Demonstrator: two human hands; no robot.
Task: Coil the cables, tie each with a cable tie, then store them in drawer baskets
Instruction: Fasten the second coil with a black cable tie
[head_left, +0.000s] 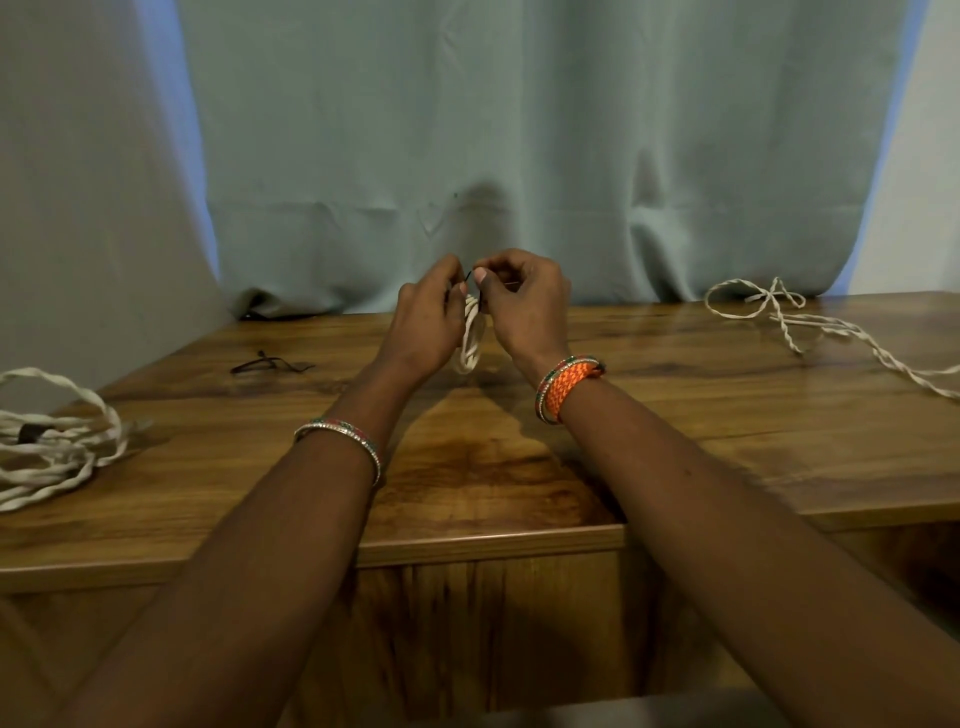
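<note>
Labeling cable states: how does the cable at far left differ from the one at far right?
The left cable lies gathered in loops with a dark tie around it; the right cable sprawls loose, with no tie visible. Left sits at the table's near edge, right toward the curtain. Both are whitish, twisted, and untouched by the hands.

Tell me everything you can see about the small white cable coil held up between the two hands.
The small cable coil is a white twisted cord wound into a few tight loops, hanging upright above the wooden table, not resting on it. The left hand and right hand hold its top end, fingers curled, pinching a thin black cable tie there. Its lower loops hang free between the wrists. Whether the tie is fastened cannot be told.
</note>
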